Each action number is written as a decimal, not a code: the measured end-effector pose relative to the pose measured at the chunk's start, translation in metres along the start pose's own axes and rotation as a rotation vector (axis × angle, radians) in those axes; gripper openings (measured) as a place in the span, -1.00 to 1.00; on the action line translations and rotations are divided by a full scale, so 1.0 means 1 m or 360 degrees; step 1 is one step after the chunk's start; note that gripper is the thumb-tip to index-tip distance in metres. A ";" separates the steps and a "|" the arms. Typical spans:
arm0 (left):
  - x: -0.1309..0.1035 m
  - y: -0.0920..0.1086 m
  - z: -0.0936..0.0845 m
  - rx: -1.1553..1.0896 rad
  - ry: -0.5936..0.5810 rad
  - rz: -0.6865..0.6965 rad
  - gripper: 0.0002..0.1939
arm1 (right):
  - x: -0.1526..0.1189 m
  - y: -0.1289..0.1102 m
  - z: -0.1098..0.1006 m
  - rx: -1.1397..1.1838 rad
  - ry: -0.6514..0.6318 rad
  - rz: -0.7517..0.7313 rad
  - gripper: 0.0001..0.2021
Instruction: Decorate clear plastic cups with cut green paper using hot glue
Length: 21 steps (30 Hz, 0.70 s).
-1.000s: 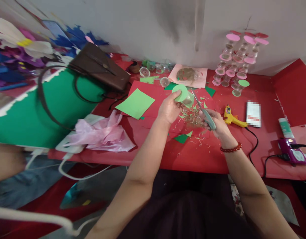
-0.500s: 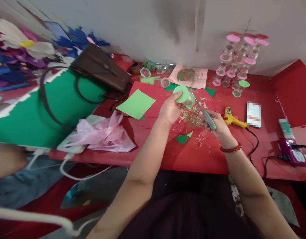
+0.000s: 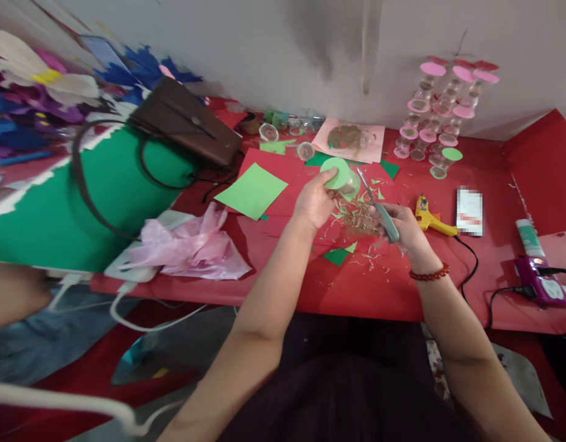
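The left hand [image 3: 314,202] grasps the green-capped clear piece [image 3: 353,183] above the scraps [image 3: 359,215], with the thumb pressing on the round green paper [image 3: 337,174] and the fingers below. The right hand [image 3: 403,230] is closed around the handle of the scissors [image 3: 385,221]; the tip points away from the body, just beside the piece, and whether it touches is hard to tell. In my judgement, the step in hand is trimming the paper edge. For this, it is better to hold the clear part lightly, because thin plastic may bend, and to turn the piece with the left hand while the blades stay close to the rim. The left fingertips should be behind the cutting line, and small cuts should make a smoother circle.
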State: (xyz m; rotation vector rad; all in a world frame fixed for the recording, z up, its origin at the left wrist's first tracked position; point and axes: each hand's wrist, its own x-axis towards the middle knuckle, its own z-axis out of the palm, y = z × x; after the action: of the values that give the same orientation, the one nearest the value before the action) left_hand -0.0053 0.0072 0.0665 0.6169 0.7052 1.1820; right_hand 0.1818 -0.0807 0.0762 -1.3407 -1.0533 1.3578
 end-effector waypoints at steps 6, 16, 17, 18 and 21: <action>-0.011 0.001 0.003 0.0101 -0.0257 -0.0056 -0.57 | 0.003 0.004 0.000 0.0118 0.0306 -0.0169 -0.43; -0.021 -0.006 0.009 0.0342 -0.0394 -0.0253 -0.48 | 0.010 0.017 0.000 0.0394 0.0191 -0.0152 -0.43; -0.022 -0.006 0.011 0.0351 -0.0373 -0.0261 -0.48 | 0.011 0.019 0.000 0.0402 0.0245 -0.0158 -0.44; -0.023 -0.007 0.013 0.0356 -0.0353 -0.0273 -0.48 | 0.011 0.020 0.001 0.0404 0.0299 -0.0165 -0.45; -0.025 -0.012 0.017 0.0345 -0.0298 -0.0330 -0.45 | 0.012 0.021 0.003 0.0363 0.0428 -0.0205 -0.51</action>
State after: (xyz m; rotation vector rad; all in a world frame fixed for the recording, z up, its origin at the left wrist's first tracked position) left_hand 0.0095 -0.0216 0.0726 0.8043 0.7237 0.8506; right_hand 0.1777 -0.0737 0.0530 -1.2238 -0.7654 1.1285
